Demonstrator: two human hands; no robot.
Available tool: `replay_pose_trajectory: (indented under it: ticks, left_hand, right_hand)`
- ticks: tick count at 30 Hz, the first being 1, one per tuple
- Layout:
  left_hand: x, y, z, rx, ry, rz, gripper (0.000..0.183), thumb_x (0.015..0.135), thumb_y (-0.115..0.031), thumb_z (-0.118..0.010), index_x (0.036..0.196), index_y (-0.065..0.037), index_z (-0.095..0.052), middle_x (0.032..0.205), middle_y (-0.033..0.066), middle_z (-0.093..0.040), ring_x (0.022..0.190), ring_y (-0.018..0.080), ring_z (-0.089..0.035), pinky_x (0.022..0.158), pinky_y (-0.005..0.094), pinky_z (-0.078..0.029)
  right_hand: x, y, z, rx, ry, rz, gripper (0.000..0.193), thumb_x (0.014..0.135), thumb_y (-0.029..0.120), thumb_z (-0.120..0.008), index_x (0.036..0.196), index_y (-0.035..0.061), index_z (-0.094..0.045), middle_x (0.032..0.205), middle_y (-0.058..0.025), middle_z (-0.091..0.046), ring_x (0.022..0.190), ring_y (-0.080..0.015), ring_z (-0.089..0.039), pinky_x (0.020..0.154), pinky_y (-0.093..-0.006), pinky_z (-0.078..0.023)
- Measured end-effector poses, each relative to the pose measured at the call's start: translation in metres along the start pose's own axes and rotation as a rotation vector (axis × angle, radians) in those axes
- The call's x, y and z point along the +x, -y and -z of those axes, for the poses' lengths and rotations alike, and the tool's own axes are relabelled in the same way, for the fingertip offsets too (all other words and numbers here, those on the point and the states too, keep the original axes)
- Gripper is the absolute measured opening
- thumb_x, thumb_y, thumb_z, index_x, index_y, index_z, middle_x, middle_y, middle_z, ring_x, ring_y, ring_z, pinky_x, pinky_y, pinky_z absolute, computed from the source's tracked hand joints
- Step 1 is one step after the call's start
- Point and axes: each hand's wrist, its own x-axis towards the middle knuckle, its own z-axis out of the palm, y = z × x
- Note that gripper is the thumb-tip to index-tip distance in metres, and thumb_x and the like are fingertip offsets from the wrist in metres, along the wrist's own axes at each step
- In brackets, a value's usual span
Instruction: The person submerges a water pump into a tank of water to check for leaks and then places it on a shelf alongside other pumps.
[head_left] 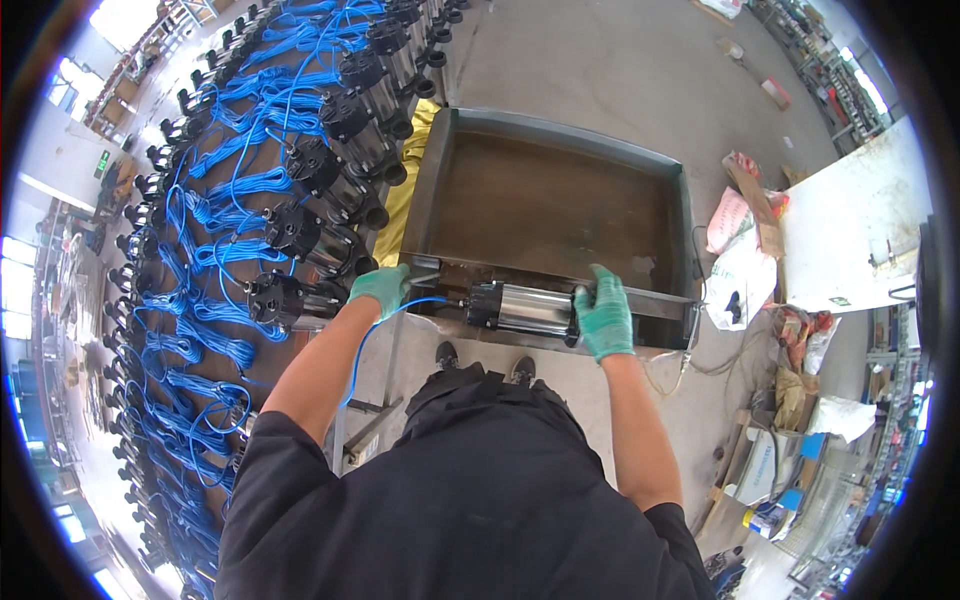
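Observation:
A pump with a shiny steel barrel and black ends lies sideways across the near side of a shallow metal tank. My right hand, in a green glove, is at the pump's right black end, thumb and fingers apart. From the pump's left end a blue cable runs past my left wrist and down. My left hand, gloved the same way, is beside a small grey metal piece at the tank's near left corner. Its fingers are closed together; what they hold, if anything, is hidden.
The tank holds brownish liquid. To the left, rows of similar pumps stand with coiled blue cables. Yellow sheeting hangs between them and the tank. At right are white sacks, a white panel and cartons.

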Motion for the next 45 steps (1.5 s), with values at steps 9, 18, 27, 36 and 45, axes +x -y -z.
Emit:
replay_pose_trajectory:
  ticks: [9, 18, 27, 36, 45]
  left_hand:
    - [-0.035, -0.018, 0.009, -0.952, -0.221, -0.003, 0.022, 0.1, -0.022, -0.061, 0.111, -0.003, -0.063, 0.082, 0.0076, -0.065, 0.073, 0.0156, -0.061, 0.066, 0.0304, -0.049]
    - [-0.032, -0.012, -0.044, -1.333, 0.002, 0.075, 0.021, 0.103, -0.027, -0.058, 0.111, -0.008, -0.062, 0.075, -0.0031, -0.054, 0.058, 0.0061, -0.05, 0.05, 0.0239, -0.041]
    - [-0.004, 0.007, -0.031, -1.549, 0.611, 0.325, 0.029, 0.104, -0.029, -0.055, 0.119, -0.006, -0.06, 0.073, -0.0009, -0.055, 0.059, 0.0114, -0.053, 0.05, 0.026, -0.041]
    - [-0.009, -0.001, -0.038, -0.777, 0.112, -0.201, 0.049, 0.101, -0.028, -0.061, 0.142, -0.002, -0.053, 0.106, 0.0052, -0.068, 0.083, 0.0133, -0.062, 0.077, 0.0295, -0.051]
    - [-0.018, 0.003, -0.028, -1.292, 0.312, -0.129, 0.04, 0.1, -0.03, -0.061, 0.135, -0.01, -0.062, 0.111, 0.0017, -0.068, 0.099, 0.013, -0.064, 0.079, 0.0291, -0.052]
  right_hand:
    - [-0.003, 0.007, -0.013, -0.111, -0.082, 0.04, 0.024, 0.09, 0.014, -0.062, 0.11, 0.003, -0.068, 0.104, -0.018, -0.066, 0.104, -0.0388, -0.057, 0.094, -0.0479, -0.048]
    - [-0.003, 0.005, -0.018, -0.122, -0.124, 0.067, 0.019, 0.089, 0.013, -0.062, 0.104, 0.0047, -0.069, 0.102, -0.0166, -0.066, 0.101, -0.0386, -0.057, 0.092, -0.048, -0.047]
    - [-0.003, 0.005, -0.018, -0.133, -0.135, 0.047, 0.016, 0.088, 0.013, -0.062, 0.101, 0.006, -0.069, 0.1, -0.0165, -0.066, 0.1, -0.039, -0.058, 0.092, -0.0482, -0.047]
    - [-0.003, 0.001, -0.021, -0.139, -0.146, 0.037, 0.016, 0.088, 0.012, -0.063, 0.101, 0.006, -0.07, 0.102, -0.0164, -0.066, 0.1, -0.0392, -0.058, 0.091, -0.0477, -0.048]
    - [-0.004, 0.008, -0.017, -0.139, -0.129, 0.018, 0.015, 0.088, 0.011, -0.062, 0.1, 0.0069, -0.07, 0.103, -0.015, -0.066, 0.1, -0.0383, -0.058, 0.092, -0.0468, -0.048]
